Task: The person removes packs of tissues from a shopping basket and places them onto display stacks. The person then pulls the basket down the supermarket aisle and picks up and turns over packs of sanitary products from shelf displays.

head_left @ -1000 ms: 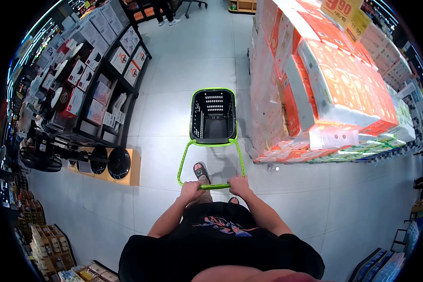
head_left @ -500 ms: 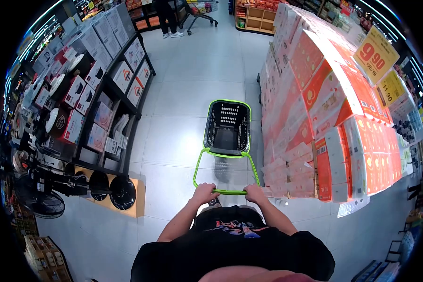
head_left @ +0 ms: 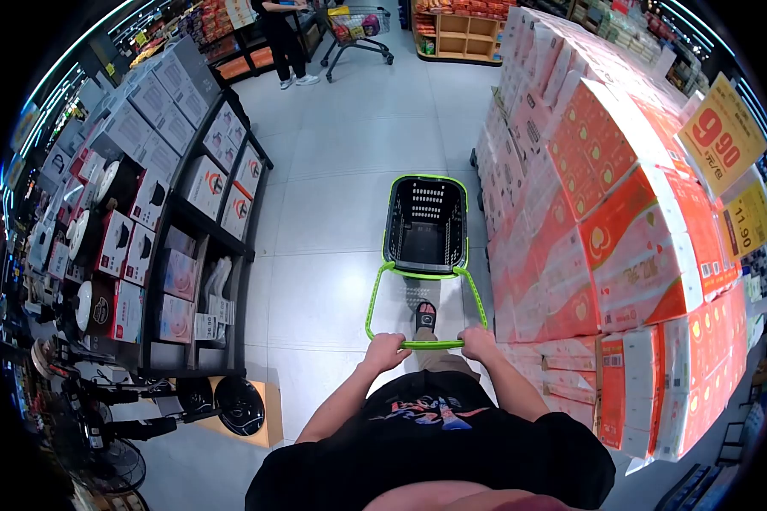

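Note:
In front of me stands a black shopping basket [head_left: 427, 228] with a bright green rim, and nothing shows inside it. Its green handle [head_left: 435, 344] reaches back towards my body. My left hand [head_left: 387, 351] wraps round the left end of the handle bar. Round the right end closes my right hand [head_left: 479, 342]. Between handle and basket, my sandalled foot [head_left: 426, 317] shows on the floor.
Stacked tissue packs [head_left: 626, 247] line the right side close to the basket, with yellow price signs [head_left: 720, 134] above. On the left is a black shelf [head_left: 204, 272] of boxed goods. Ahead, a person [head_left: 283, 43] stands beside a shopping cart [head_left: 356, 30].
I have moved forward with the basket; the shelf and tissue packs have come nearer and slid back past me. A foot now shows beneath the handle. Both hands keep their hold.

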The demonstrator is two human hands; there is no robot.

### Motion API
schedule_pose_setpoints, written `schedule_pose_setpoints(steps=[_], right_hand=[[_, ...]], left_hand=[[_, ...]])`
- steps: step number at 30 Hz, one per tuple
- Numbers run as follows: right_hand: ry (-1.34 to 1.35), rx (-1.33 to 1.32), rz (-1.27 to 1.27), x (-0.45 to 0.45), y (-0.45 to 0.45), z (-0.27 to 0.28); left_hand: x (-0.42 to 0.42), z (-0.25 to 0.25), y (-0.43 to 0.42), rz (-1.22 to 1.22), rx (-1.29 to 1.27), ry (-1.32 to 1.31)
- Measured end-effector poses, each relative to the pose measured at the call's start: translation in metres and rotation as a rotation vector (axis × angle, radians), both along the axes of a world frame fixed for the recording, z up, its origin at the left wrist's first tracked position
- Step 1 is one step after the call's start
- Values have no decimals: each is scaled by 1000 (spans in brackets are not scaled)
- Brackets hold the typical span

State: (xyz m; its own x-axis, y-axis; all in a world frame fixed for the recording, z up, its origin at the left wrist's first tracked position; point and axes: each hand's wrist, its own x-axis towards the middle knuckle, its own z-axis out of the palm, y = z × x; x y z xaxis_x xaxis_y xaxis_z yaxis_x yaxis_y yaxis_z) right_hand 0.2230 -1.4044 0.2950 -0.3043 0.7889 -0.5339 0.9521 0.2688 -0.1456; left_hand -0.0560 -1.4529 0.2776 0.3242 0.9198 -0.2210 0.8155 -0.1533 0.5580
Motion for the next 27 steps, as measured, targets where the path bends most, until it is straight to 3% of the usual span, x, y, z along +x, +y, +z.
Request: schedule_pose_setpoints(steps=[5,10,19,27], right_hand=[[28,31,62,-6,89,-8],[89,20,23,-20,187,-12],[98,39,-3,-39,336,-27],[47,43,-36,-90,455,-28]], left_hand=[[-9,-6,90,-21,44,83],[-22,17,202,-35,-73,182],[-33,5,348,31,22,122],[-86,-12,496,-65,-92,49]])
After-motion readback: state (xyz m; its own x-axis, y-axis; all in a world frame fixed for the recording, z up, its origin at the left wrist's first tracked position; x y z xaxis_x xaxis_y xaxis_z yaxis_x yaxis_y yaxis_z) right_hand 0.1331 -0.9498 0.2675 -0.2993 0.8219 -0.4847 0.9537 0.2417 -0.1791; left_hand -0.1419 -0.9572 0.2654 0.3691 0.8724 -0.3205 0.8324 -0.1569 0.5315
